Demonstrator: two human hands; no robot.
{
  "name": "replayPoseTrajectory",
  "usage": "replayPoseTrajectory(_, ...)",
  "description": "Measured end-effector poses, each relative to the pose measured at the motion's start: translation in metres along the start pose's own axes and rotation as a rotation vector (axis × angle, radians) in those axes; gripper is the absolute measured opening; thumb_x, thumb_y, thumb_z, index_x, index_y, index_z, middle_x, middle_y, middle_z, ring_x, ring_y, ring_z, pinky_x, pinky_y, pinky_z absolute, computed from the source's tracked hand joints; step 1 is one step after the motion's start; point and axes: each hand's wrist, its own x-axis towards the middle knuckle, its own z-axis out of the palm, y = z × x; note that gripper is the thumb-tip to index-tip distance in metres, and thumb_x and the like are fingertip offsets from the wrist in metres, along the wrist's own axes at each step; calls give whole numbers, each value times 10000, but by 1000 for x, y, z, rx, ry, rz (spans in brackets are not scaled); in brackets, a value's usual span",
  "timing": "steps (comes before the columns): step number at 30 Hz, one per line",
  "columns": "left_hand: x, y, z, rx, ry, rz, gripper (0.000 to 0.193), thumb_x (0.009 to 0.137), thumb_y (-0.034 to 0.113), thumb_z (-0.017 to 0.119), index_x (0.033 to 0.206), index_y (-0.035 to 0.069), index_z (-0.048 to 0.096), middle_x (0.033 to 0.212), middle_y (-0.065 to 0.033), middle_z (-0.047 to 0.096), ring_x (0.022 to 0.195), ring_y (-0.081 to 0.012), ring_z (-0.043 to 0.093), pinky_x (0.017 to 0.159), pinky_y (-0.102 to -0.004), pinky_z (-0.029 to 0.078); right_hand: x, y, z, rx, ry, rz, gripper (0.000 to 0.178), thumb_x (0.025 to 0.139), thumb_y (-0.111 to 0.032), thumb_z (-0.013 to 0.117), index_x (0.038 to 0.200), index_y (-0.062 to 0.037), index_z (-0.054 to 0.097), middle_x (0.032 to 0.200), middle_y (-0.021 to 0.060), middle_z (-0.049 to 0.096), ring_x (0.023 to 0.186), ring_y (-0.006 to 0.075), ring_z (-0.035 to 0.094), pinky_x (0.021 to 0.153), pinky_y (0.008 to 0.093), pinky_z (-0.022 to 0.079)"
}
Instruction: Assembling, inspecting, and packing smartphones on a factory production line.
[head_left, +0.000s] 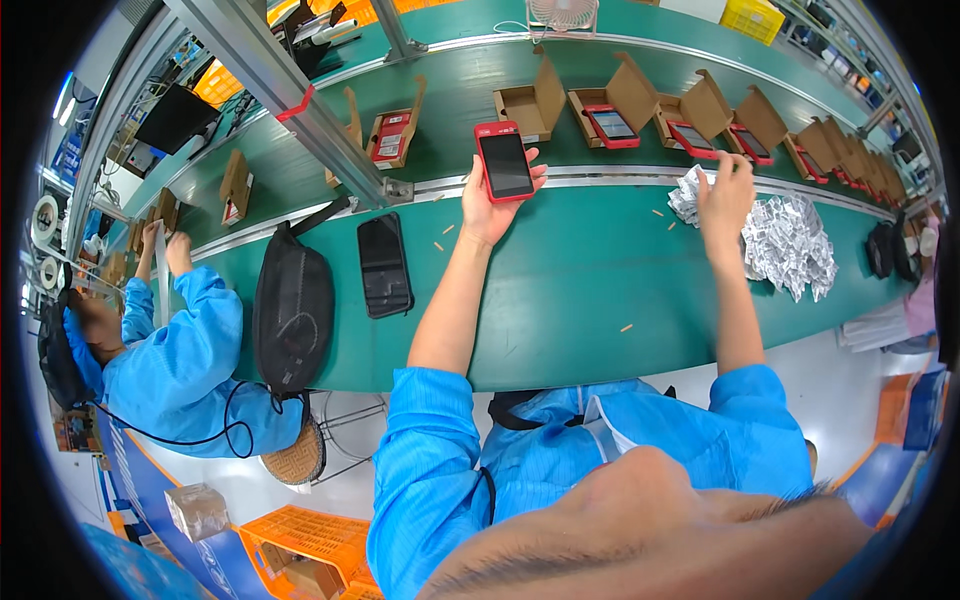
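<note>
My left hand (490, 212) holds a red handheld device (506, 164) with a dark screen, raised above the bench; the fingers wrap behind it. Over the green bench (570, 300), my right hand (728, 205) hovers at the left part of a heap of small silvery-white packets (790, 245). Its thumb and fingers look apart, and I see nothing between them. Just beyond that hand, an opened brown carton holds another red device (692, 140). A black phone-like device (384, 265) lies on the bench left of my left forearm.
Several opened cartons stand along the conveyor, among them a carton (520, 112) straight ahead. A black bag (293, 315) rests at the bench's left, beside a metal post (290, 95). A co-worker in blue (180, 350) sits farther left. An orange crate (310, 545) is on the floor.
</note>
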Motion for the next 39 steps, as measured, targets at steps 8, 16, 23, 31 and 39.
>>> replayPoseTrajectory(8, 2, -14, 1, 36, -5, 15, 596, 966, 487, 170, 1375, 77, 310, 1338, -189, 416, 1177, -354, 457, 1016, -453, 357, -35, -158, 42, 1883, -1238, 801, 341, 921, -315, 536, 1066, -6, 530, 922, 68, 606, 680, 113, 585, 656, 249, 490)
replayPoseTrajectory(16, 10, -3, -25, 334, 477, 319, 633, 955, 520, 265, 1353, 28, 300, 1209, -179, 491, 1021, -276, 531, 922, -419, 444, -6, -175, 137, 1759, -745, 1025, 268, 897, -287, 576, 920, -21, 554, 720, 24, 549, 618, 103, 536, 584, 253, 460)
replayPoseTrajectory(23, 13, 13, -35, 530, 734, 600, 471, 983, 382, 325, 1202, -1, 489, 1088, -147, 515, 1001, -233, 537, 873, -345, 453, 0, -161, 150, 1705, -940, 1089, 433, 838, -375, 649, 972, 26, 558, 832, 111, 609, 608, 117, 543, 544, 237, 461)
replayPoseTrajectory(31, 7, 42, -58, 878, 937, 887, 365, 979, 248, 383, 1212, -8, 498, 1178, -128, 534, 1101, -198, 511, 936, -309, 390, 16, -331, 128, 1116, -731, 161, 449, 828, -353, 628, 980, 61, 546, 805, 147, 625, 738, 259, 615, 665, 347, 489)
replayPoseTrajectory(39, 14, 40, -58, 968, 818, 779, 416, 982, 240, 364, 1285, -37, 429, 1281, -164, 470, 1169, -254, 471, 974, -311, 368, 31, -297, 86, 1079, -512, -149, 358, 856, -151, 478, 1201, -65, 514, 903, 262, 611, 859, 424, 583, 694, 465, 481)
